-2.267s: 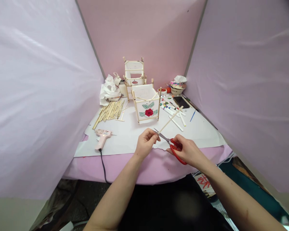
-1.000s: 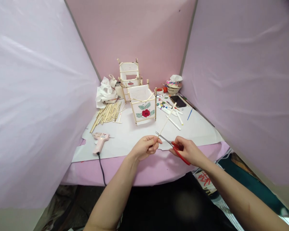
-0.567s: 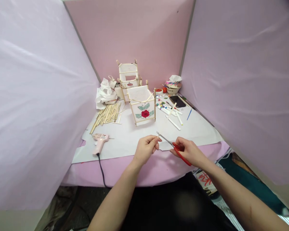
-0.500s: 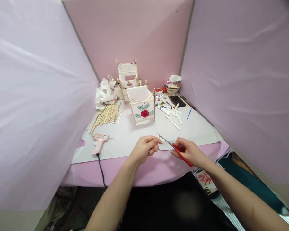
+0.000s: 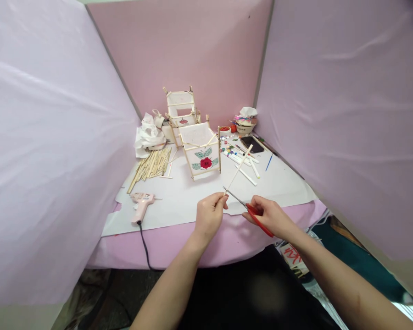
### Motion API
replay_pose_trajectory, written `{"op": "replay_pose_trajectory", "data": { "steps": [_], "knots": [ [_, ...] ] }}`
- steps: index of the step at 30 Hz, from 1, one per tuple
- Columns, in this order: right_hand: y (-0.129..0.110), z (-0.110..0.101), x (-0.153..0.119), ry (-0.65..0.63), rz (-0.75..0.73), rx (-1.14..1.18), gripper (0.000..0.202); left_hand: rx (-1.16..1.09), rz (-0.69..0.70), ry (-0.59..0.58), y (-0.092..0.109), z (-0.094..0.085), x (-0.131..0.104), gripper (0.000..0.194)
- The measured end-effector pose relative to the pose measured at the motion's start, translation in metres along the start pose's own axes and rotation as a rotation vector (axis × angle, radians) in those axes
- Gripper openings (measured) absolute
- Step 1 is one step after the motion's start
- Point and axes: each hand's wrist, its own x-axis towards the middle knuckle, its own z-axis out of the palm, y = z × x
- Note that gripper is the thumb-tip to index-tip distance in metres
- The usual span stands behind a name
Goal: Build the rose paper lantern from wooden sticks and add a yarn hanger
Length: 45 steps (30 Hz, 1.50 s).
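Note:
Near the front edge of the paper sheet, my left hand (image 5: 211, 211) pinches the lower end of a thin wooden stick (image 5: 240, 166), which slants up and to the right. My right hand (image 5: 266, 213) grips red-handled scissors (image 5: 258, 221). Their blade tips meet the stick just above my left fingertips. Behind my hands stands a stick-framed lantern (image 5: 200, 151) with white panels, a red rose and green leaves on the front one. A second framed piece (image 5: 181, 107) of the same build is behind it.
At left lie a bundle of sticks (image 5: 151, 166) and a pink glue gun (image 5: 142, 206) with its cord over the edge. White paint markers (image 5: 246, 175), a black phone (image 5: 253, 144) and a bowl (image 5: 245, 127) are at right. Crumpled white tissue (image 5: 147, 137) sits back left.
My left hand has turned more upright, and the stick now points up and away to the right instead of showing only a short end. The scissors stay nearly in place.

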Motion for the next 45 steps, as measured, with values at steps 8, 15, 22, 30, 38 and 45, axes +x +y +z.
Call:
{"op": "replay_pose_trajectory", "data": {
  "steps": [8,15,22,30,38,45],
  "knots": [
    [0.005,-0.013,-0.009,-0.15,-0.108,0.156,0.036,-0.986,-0.525,-0.771,-0.002,-0.023,0.005,0.02],
    [0.026,-0.044,0.013,-0.021,-0.042,0.004,0.038,-1.027,-0.384,-0.521,-0.008,-0.024,0.004,0.021],
    [0.079,-0.088,0.081,0.343,0.458,-0.665,0.031,-0.092,-0.194,-0.255,-0.025,-0.014,0.029,0.025],
    [0.103,-0.073,0.104,0.378,0.408,-0.839,0.039,0.345,0.041,-0.079,-0.038,-0.013,0.026,0.024],
    [0.025,-0.028,0.062,0.515,-0.379,-0.795,0.03,0.603,0.175,-0.054,-0.036,-0.009,0.019,0.023],
    [-0.019,0.034,0.049,0.153,-0.677,-0.946,0.02,0.741,0.308,-0.033,-0.033,-0.007,0.01,0.026]
  ]
}}
